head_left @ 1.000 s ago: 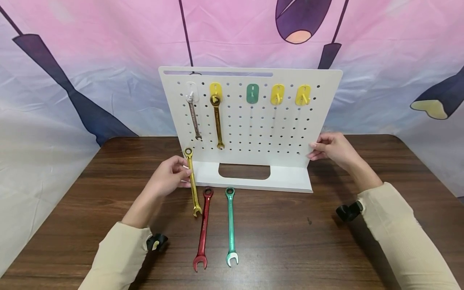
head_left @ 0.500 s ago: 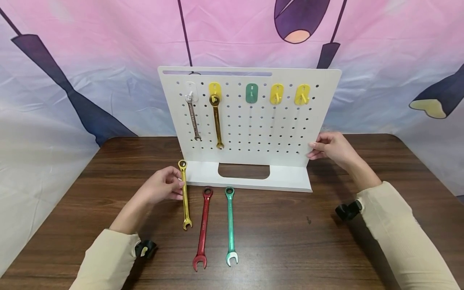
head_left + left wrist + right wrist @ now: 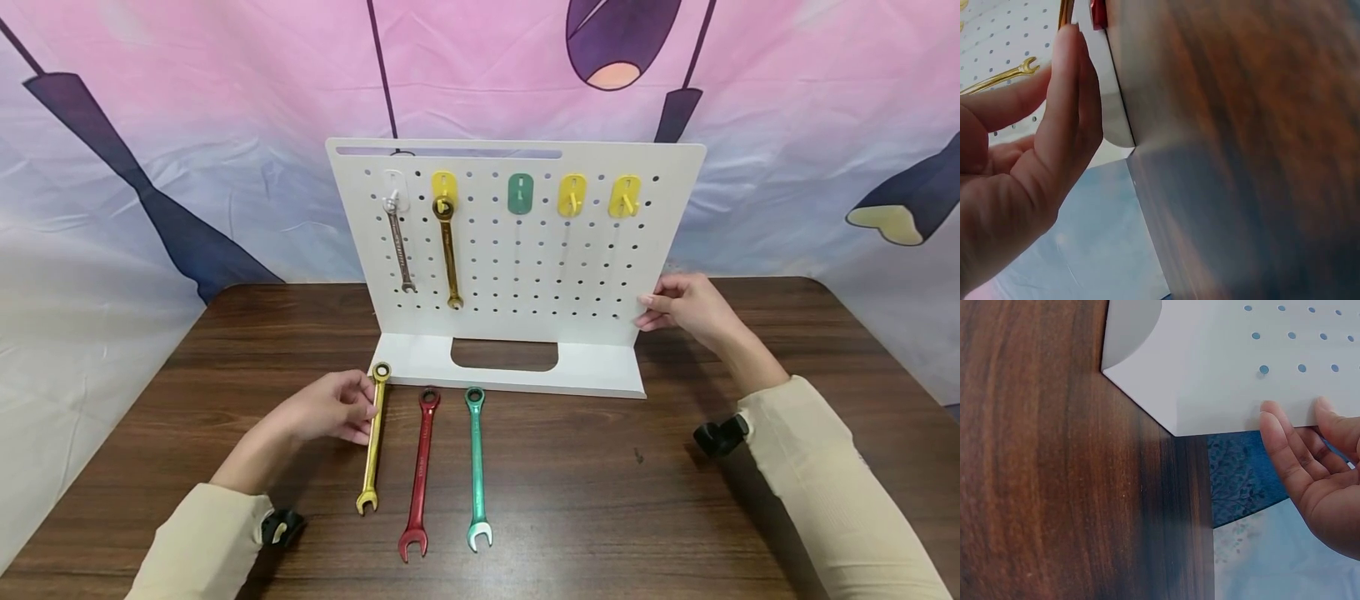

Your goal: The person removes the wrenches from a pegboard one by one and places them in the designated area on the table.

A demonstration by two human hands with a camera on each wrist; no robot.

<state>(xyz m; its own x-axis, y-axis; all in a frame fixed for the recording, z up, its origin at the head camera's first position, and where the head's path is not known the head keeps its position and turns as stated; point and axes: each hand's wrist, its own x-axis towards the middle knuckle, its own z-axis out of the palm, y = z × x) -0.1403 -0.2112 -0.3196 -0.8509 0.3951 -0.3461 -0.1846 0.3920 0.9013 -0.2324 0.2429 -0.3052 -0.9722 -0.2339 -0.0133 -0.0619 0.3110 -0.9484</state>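
Observation:
My left hand (image 3: 326,408) pinches a yellow-gold ratcheting combination wrench (image 3: 373,450) by its shank, ring end up and open end down toward the table. In the left wrist view a bit of its shank (image 3: 1065,12) shows past the fingertips. On the far side, my right hand (image 3: 690,307) grips the lower right edge of a white pegboard (image 3: 547,292) between thumb and fingers. A red wrench (image 3: 422,467) and a green wrench (image 3: 477,467) lie side by side on the table, right of the held one.
A small silver wrench (image 3: 401,250) and a darker gold wrench (image 3: 450,258) hang from hooks at the board's left. Further right are a green hook (image 3: 521,194) and two yellow hooks (image 3: 572,196). The board stands on a brown wooden table (image 3: 600,500) before a patterned cloth (image 3: 480,75).
My left hand has moved down and left, away from the pegboard, bringing the yellow-gold wrench along, its lower end swinging left. The right hand keeps its grip on the board.

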